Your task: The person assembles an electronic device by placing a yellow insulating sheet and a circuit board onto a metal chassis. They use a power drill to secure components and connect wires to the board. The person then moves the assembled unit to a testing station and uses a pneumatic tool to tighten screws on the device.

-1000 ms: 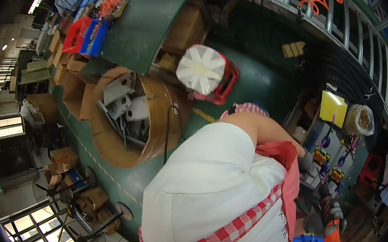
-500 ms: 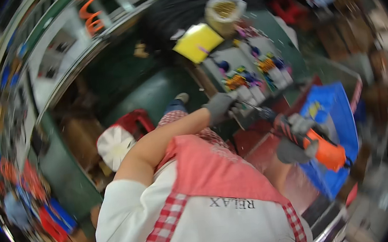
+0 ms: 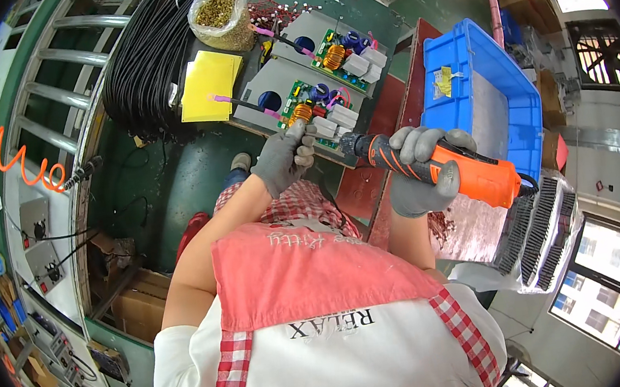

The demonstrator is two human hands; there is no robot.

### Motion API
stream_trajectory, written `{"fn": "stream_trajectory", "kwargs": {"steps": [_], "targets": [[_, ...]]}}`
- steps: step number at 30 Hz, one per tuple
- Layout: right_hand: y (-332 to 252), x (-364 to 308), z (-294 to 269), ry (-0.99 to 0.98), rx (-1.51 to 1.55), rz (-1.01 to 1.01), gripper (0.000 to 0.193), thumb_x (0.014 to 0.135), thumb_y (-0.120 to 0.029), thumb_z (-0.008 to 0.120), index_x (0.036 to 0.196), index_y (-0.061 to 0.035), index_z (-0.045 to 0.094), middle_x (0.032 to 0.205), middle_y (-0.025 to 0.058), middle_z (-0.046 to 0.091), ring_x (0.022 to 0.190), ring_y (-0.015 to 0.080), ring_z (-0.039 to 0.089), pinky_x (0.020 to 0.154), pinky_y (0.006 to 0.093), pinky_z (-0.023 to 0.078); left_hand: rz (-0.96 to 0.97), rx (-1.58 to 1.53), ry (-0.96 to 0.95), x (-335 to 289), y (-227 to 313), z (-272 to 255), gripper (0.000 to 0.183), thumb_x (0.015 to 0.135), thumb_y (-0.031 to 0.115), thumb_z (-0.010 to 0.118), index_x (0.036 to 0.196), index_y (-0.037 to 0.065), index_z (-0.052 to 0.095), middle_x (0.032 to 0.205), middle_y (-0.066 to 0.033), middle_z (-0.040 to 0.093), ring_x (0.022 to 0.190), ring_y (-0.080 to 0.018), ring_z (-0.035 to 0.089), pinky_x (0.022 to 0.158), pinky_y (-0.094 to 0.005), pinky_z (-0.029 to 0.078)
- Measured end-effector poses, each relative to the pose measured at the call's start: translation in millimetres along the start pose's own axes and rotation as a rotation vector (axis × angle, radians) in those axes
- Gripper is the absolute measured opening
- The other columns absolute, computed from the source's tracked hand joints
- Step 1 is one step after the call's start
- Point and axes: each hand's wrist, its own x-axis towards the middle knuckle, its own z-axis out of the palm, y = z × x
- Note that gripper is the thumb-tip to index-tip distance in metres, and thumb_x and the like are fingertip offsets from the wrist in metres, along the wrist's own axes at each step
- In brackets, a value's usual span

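Note:
My right hand (image 3: 425, 195), in a grey glove, is wrapped round an orange and black power screwdriver (image 3: 478, 176). The tool points left, with its dark front end close to the near edge of a circuit board (image 3: 306, 105). My left hand (image 3: 278, 165), also gloved, has its fingers pinched together at that board's near edge; anything between them is too small to make out. The board carries a copper coil, blue parts and white blocks, and lies on a grey metal plate (image 3: 247, 115). A second, similar board (image 3: 341, 56) lies just beyond on another plate.
Yellow sheets (image 3: 210, 87) lie left of the plates, beside a coil of black cable (image 3: 141, 83). Behind them stands a bag of small brass-coloured parts (image 3: 227, 36). A blue bin (image 3: 531, 106) is at my right, with stacked black finned parts (image 3: 548, 233) nearer me.
The view has turned and steadied, so the bench appears shifted left. My right hand still holds the screwdriver, and my left hand is still by the near board.

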Motion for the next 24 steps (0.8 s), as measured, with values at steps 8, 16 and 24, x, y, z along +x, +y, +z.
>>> {"fn": "stream_trajectory", "kwargs": {"steps": [8, 16, 24], "targets": [[37.7, 8.2, 43.0, 0.241, -0.049, 0.026, 0.041, 0.08, -0.02, 0.061, 0.118, -0.0086, 0.05, 0.076, 0.0087, 0.057, 0.066, 0.0209, 0.057, 0.067, 0.0427, 0.05, -0.055, -0.079, -0.046, -3.0, 45.9, -27.8, 0.028, 0.099, 0.029, 0.042, 0.102, 0.003, 0.052, 0.071, 0.0009, 0.051, 0.052, -0.0047, 0.042, 0.045, -0.0201, 0.04], [89.9, -8.2, 56.0, 0.309, -0.222, 0.088, 0.037, 0.082, -0.019, 0.057, 0.116, -0.0072, 0.05, 0.078, 0.0099, 0.056, 0.065, 0.0209, 0.053, 0.069, 0.0441, 0.047, -0.236, 0.46, 0.128, 1.0, 76.8, -68.6, 0.044, 0.096, 0.041, 0.047, 0.099, 0.0, 0.062, 0.076, -0.0061, 0.062, 0.055, -0.0088, 0.049, 0.045, -0.021, 0.039], [130.9, -31.4, 47.5, 0.409, -0.358, 0.03, 0.031, 0.082, -0.008, 0.058, 0.109, -0.0022, 0.045, 0.075, 0.0125, 0.059, 0.066, 0.0229, 0.058, 0.067, 0.0439, 0.052, -0.274, 0.432, 0.237, 43.2, 81.4, -130.6, 0.03, 0.095, 0.029, 0.052, 0.103, 0.002, 0.06, 0.09, -0.009, 0.063, 0.068, -0.0141, 0.055, 0.058, -0.0248, 0.045]]}}
